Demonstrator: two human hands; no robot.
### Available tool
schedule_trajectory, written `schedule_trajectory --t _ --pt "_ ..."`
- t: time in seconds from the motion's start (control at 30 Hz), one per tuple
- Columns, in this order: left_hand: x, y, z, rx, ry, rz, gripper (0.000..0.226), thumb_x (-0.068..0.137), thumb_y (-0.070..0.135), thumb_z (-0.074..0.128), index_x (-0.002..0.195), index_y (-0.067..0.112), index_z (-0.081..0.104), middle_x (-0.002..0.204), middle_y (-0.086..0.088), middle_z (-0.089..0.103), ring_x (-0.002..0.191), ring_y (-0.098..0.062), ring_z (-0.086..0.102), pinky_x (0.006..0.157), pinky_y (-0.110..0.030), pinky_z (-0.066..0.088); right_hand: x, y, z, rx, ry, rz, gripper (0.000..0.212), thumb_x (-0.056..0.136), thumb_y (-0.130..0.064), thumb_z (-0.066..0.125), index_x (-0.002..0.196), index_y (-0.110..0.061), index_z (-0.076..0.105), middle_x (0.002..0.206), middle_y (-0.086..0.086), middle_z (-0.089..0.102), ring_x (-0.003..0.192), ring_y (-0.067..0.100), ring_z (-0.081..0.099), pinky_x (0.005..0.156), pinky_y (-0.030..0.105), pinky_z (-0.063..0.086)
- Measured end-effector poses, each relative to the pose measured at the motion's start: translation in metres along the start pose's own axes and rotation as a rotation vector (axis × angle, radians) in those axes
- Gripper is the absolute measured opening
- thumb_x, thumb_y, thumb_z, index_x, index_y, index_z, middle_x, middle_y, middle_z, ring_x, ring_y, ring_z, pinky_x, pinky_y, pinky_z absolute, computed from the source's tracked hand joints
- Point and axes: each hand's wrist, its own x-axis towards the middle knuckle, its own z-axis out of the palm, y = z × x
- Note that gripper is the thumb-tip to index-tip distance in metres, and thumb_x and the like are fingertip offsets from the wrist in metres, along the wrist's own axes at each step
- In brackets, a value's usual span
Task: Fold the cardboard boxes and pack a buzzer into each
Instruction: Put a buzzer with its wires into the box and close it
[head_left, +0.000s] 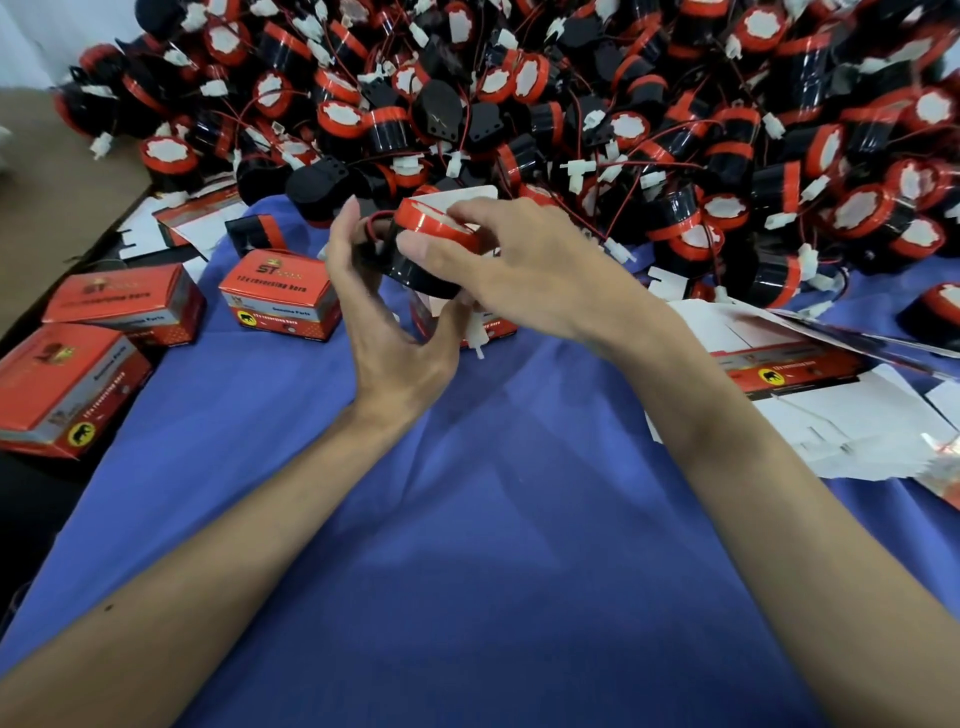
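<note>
Two-handed: left hand (387, 332), right hand (524, 260) fingers curl round buzzer (415, 267) | red end up, axis tilted

Blue cloth (467, 519) under buzzers (337, 117), boxes (280, 293)

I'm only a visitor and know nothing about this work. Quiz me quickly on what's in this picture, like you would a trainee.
1. True or false: the left hand and right hand hold the same buzzer.
2. The closed red boxes lie: A) to the person's left, B) to the person's right, C) on the person's lap.
3. Fill in: the cloth under the arms is ___ in colour.
Key: 1 true; 2 A; 3 blue.
</note>
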Motion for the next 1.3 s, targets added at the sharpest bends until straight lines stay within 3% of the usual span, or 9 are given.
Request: schedule_trajectory --t 0.1,0.27,0.37,0.5,0.7,0.9,1.07,1.2,1.3 --pt "0.001 0.0 0.001 0.042 0.013 0.055 0.075 0.079 0.011 0.071 0.135 0.001 0.023 0.13 0.005 0.032 0.126 -0.004 0.038 0.106 -0.029 0.035 0.0 0.002 0.0 0.124 -0.018 0.048 0.046 0.089 -0.063 0.047 0.089 -0.02 0.063 0.074 0.001 0.066 0.061 0.005 0.06 0.064 0.024 0.052" --pt "0.001 -0.001 0.002 0.079 0.033 0.118 0.07 0.074 -0.001 0.07 0.13 -0.001 0.027 0.126 0.0 0.032 0.12 -0.026 0.041 0.102 -0.039 0.039 0.003 0.008 -0.003 0.238 -0.143 0.195 0.057 0.087 -0.066 0.047 0.11 -0.015 0.061 0.101 0.007 0.068 0.092 0.018 0.068 0.069 0.032 0.061" --pt "0.002 0.003 0.002 0.066 0.012 0.117 0.071 0.072 -0.001 0.069 0.129 -0.001 0.027 0.126 0.001 0.031 0.122 -0.018 0.04 0.102 -0.036 0.039 0.003 0.01 -0.004 0.22 -0.162 0.185 0.071 0.086 -0.067 0.048 0.106 0.0 0.062 0.086 0.013 0.068 0.093 0.027 0.068 0.079 0.039 0.06" --pt "0.0 0.006 0.001 0.014 -0.068 0.092 0.068 0.08 0.017 0.065 0.131 -0.002 0.024 0.127 -0.012 0.031 0.121 -0.043 0.041 0.102 -0.051 0.041 0.002 0.01 -0.006 0.181 -0.155 0.15 0.073 0.088 -0.066 0.047 0.101 0.003 0.066 0.09 0.019 0.07 0.085 0.024 0.069 0.079 0.036 0.06" --pt "0.0 0.0 0.002 0.105 -0.081 0.072 0.063 0.083 0.006 0.071 0.129 -0.012 0.032 0.126 -0.035 0.036 0.123 -0.048 0.04 0.101 -0.06 0.039 0.001 0.008 -0.008 0.03 -0.047 0.114 0.058 0.096 -0.057 0.04 0.055 -0.015 0.042 0.035 -0.016 0.047 0.038 0.003 0.041 0.055 0.023 0.041" --pt "0.002 0.001 0.003 0.078 0.016 0.159 0.061 0.078 -0.005 0.076 0.125 -0.005 0.036 0.127 -0.032 0.039 0.128 -0.022 0.04 0.105 -0.033 0.039 0.003 0.009 -0.004 0.141 0.015 0.134 0.063 0.079 -0.067 0.06 0.063 -0.006 0.055 0.046 -0.013 0.046 0.048 0.005 0.051 0.065 0.026 0.056" --pt "0.004 0.003 0.003 0.033 0.004 0.162 0.058 0.077 -0.003 0.078 0.116 0.006 0.036 0.13 -0.022 0.041 0.126 -0.03 0.045 0.103 -0.037 0.042 0.002 0.01 0.001 0.107 0.073 0.133 0.046 0.071 -0.066 0.07 0.051 -0.03 0.051 0.039 -0.022 0.046 0.044 -0.005 0.046 0.041 0.006 0.031" --pt "0.003 0.007 0.003 0.081 0.007 0.091 0.068 0.072 0.005 0.085 0.117 -0.011 0.036 0.123 -0.028 0.047 0.119 -0.034 0.05 0.101 -0.028 0.042 0.002 0.01 -0.002 0.039 0.088 0.139 0.055 0.071 -0.07 0.065 0.048 -0.025 0.045 0.044 -0.013 0.046 0.047 0.003 0.047 0.047 0.017 0.035" --pt "0.002 0.014 0.002 0.116 -0.019 0.02 0.073 0.068 0.008 0.087 0.116 -0.02 0.039 0.121 -0.024 0.045 0.116 -0.03 0.049 0.098 -0.014 0.041 0.0 0.01 -0.004 -0.039 0.1 0.126 0.047 0.075 -0.073 0.059 0.066 -0.027 0.061 0.067 -0.011 0.058 0.068 0.007 0.057 0.062 0.026 0.047"
